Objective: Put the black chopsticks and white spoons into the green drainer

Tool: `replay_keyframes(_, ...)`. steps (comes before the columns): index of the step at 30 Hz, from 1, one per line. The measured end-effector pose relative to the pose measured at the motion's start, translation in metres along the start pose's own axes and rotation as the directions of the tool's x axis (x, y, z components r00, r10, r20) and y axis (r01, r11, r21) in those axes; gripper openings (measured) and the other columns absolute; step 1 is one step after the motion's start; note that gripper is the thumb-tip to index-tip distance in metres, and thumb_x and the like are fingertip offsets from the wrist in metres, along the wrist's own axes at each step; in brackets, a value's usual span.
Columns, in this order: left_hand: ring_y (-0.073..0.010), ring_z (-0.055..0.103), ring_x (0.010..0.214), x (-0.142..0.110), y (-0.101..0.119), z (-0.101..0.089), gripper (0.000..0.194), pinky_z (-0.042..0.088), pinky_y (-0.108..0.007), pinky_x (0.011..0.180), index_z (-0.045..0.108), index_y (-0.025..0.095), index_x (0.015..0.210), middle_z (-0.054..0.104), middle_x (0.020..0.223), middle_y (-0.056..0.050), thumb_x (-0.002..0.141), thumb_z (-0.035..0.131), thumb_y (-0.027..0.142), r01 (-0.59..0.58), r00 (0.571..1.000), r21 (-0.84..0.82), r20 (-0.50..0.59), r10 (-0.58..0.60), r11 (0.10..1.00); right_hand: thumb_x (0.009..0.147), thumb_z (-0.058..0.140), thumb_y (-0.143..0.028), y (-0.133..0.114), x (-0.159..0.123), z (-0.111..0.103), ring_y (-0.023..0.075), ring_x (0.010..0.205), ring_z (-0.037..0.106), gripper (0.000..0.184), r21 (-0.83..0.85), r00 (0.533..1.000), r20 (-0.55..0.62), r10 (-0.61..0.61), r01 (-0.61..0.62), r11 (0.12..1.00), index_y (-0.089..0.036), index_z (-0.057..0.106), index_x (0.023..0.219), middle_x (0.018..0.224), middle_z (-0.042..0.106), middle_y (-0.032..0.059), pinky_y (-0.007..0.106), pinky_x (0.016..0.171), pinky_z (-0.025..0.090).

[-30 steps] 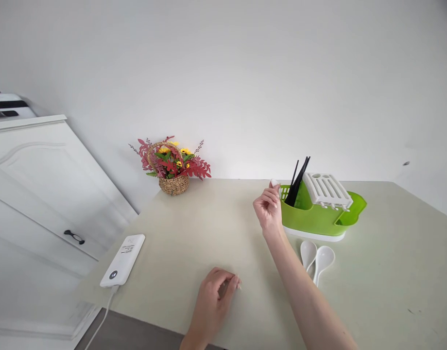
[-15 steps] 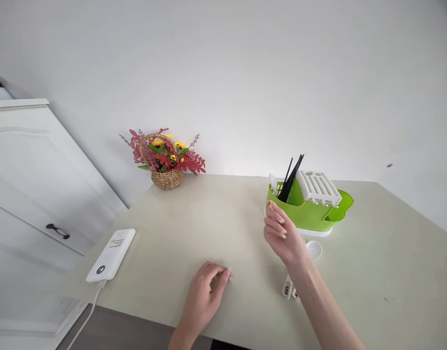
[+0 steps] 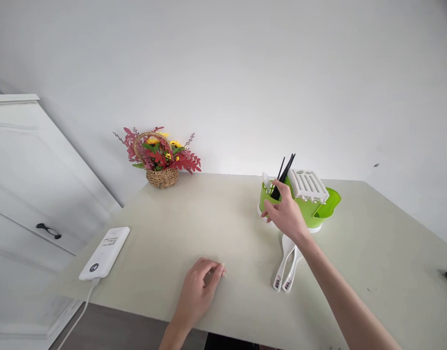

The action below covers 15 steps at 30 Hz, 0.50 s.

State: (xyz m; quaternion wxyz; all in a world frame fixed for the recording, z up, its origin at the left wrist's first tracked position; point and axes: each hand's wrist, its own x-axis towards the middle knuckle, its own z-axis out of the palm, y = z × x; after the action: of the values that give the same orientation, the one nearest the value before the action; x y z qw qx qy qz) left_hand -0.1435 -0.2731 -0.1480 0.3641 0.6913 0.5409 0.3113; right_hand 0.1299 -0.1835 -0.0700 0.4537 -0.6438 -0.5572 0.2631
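My right hand point(image 3: 287, 211) reaches to the front left of a green utensil holder point(image 3: 313, 214). Its thumb and fingers are apart and nothing shows between them. Beside its fingertips, a white spoon point(image 3: 266, 181) and several black chopsticks point(image 3: 284, 177) stand in the left compartment. Below that wrist lie two white spoons point(image 3: 282, 267) side by side, handles toward me; my forearm hides part of the right one. My left hand point(image 3: 197, 289) rests on the table near the front edge, thumb and index fingertips together, with no object visible in it.
A slotted white rack point(image 3: 308, 186) tops the holder. A wicker basket of artificial flowers point(image 3: 162, 177) stands at the back left. On the left lies a white power bank point(image 3: 105, 255) with a cable point(image 3: 77, 316). A white cabinet point(image 3: 30, 175) borders the table's left side.
My right hand's fingers, curled before, have spread apart and come up against the holder's left compartment. Both white spoons on the table show more now. My left hand keeps its pose; the view has shifted slightly.
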Motion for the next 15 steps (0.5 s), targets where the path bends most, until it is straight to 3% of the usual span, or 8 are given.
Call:
replay_keyframes(4,-0.0201,0.068,0.086,-0.001,0.002,-0.001,0.04,0.048,-0.027,0.065,0.073,0.025,0.089,0.073,0.098,-0.005,0.104,0.05,0.054,0.029,1.0,-0.018,0.012,-0.029,0.999,0.084,0.056,-0.028,0.0,0.015,0.012,0.0175,0.055,0.071,0.073,-0.014,0.995,0.095,0.019,-0.018,1.0,-0.022,0.025,0.149,0.117,0.075,0.0103,0.038,0.072,0.059)
replay_keyframes(9,-0.0211,0.069,0.087,-0.001,0.001,-0.001,0.042,0.048,-0.028,0.064,0.073,0.024,0.087,0.073,0.097,-0.006,0.104,0.049,0.055,0.026,1.0,-0.014,0.006,-0.026,1.0,0.084,0.056,-0.031,0.001,0.008,0.011,0.0141,0.054,0.07,0.067,-0.019,0.998,0.045,-0.033,0.034,0.999,-0.025,0.028,0.145,0.159,0.048,0.0187,0.042,0.074,0.062)
replay_keyframes(12,-0.0214,0.069,0.088,-0.001,0.0,-0.001,0.042,0.048,-0.027,0.063,0.073,0.024,0.088,0.074,0.097,-0.007,0.104,0.049,0.055,0.012,1.0,-0.008,0.009,-0.012,1.0,0.089,0.057,-0.038,0.0,-0.008,-0.005,0.0142,0.056,0.071,0.06,-0.01,0.998,-0.009,-0.059,0.059,0.998,-0.026,0.036,0.143,0.162,0.044,0.0183,0.041,0.071,0.063)
replay_keyframes(15,-0.0224,0.069,0.091,0.0,-0.001,-0.001,0.042,0.048,-0.026,0.061,0.072,0.024,0.088,0.074,0.096,-0.007,0.104,0.048,0.055,-0.008,1.0,0.003,0.01,0.008,1.0,0.093,0.059,-0.049,0.001,-0.029,-0.033,0.0149,0.059,0.071,0.046,0.016,0.997,-0.016,-0.075,0.075,0.997,-0.027,0.054,0.133,0.147,0.061,0.0125,0.034,0.059,0.06)
